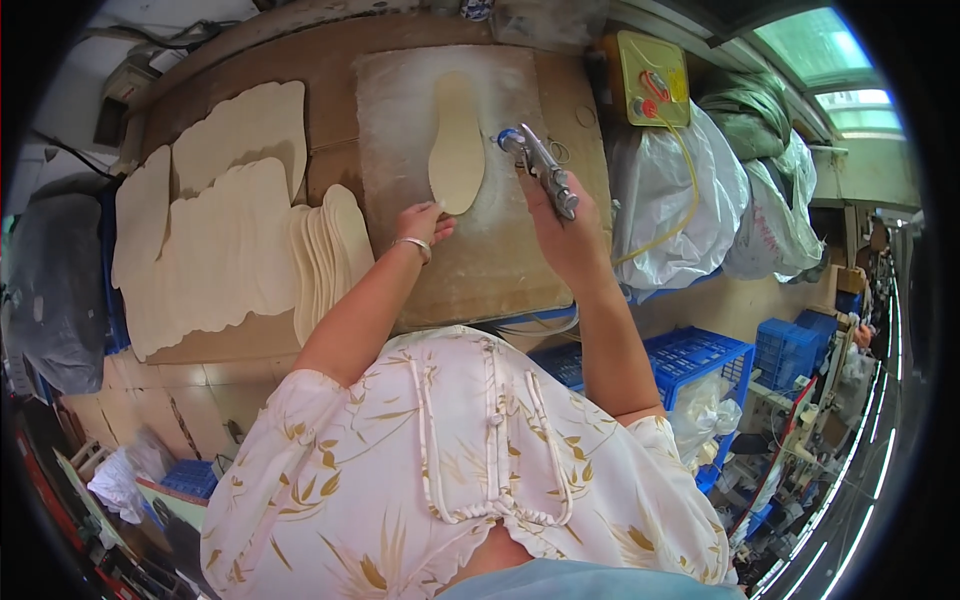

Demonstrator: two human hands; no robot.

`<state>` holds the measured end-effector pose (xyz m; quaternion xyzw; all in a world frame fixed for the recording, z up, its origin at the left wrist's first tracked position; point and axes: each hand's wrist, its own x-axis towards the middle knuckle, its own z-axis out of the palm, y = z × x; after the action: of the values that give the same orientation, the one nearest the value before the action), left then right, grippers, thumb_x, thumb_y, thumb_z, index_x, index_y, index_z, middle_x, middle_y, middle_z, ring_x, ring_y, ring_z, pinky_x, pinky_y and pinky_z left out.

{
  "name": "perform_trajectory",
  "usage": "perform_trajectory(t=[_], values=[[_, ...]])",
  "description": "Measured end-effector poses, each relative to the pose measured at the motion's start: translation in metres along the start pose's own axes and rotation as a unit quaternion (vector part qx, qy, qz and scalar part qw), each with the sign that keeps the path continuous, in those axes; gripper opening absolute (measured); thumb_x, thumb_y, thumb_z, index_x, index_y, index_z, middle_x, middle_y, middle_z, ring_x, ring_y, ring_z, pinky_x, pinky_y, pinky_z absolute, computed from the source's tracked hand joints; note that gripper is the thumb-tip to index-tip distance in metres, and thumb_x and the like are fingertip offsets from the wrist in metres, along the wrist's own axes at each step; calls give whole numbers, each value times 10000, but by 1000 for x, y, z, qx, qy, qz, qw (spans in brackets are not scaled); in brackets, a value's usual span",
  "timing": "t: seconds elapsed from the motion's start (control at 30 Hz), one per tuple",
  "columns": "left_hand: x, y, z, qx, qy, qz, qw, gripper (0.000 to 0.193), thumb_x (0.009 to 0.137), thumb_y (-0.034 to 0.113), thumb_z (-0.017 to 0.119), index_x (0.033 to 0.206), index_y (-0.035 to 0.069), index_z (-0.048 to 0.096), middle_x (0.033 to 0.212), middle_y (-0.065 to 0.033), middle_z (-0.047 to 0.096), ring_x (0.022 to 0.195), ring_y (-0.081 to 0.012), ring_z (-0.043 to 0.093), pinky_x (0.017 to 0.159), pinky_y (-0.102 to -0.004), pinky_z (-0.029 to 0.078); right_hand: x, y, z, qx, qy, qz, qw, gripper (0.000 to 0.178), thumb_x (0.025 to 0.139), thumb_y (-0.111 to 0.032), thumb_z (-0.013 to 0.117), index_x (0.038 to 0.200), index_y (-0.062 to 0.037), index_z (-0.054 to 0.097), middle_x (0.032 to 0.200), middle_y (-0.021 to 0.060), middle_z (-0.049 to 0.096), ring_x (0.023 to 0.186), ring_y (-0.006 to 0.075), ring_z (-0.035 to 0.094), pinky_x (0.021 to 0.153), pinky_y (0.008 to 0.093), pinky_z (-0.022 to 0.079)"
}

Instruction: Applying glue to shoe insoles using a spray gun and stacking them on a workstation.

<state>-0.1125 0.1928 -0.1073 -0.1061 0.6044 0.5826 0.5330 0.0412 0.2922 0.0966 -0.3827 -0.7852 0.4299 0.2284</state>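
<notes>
A cream shoe insole [457, 150] lies lengthwise on a whitened board [385, 120] on the worktable, its wider end toward me. My left hand [425, 222], a bangle at its wrist, pinches the near left edge of that insole between thumb and fingertips. In my right hand [572, 225] is a metal spray gun [545, 170] with a blue ring at its front, held to the right of the insole and angled up and left. The fingers wrap around its grip, which they mostly hide. Pale overspray surrounds the insole on the board.
Overlapping cream insoles [225, 240] cover the table's left side, with a fanned stack [335, 240] nearer my left forearm. A yellow can [645, 75] stands at the back right, a yellow hose [690, 190] running from it. White plastic bags [675, 190] and a blue crate [700, 350] are at right.
</notes>
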Motion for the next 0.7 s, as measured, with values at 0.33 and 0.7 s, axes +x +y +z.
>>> perform_trajectory(t=[0.33,0.7], values=[[4,-5,-4,20,1,-4,1000,239,891,166,605,1033,-18,548,925,-122,632,777,-208,659,661,-297,573,2,-6,-6,6,9,-1,1000,268,914,-269,596,880,-9,544,641,105,525,569,194,479,564,328,419],[4,-8,-2,26,9,-4,1000,214,895,157,589,1034,-1,551,891,-104,629,763,-203,660,641,-299,565,-16,-7,-21,16,4,54,998,262,900,-273,618,890,-20,549,640,105,513,572,198,471,565,322,421]])
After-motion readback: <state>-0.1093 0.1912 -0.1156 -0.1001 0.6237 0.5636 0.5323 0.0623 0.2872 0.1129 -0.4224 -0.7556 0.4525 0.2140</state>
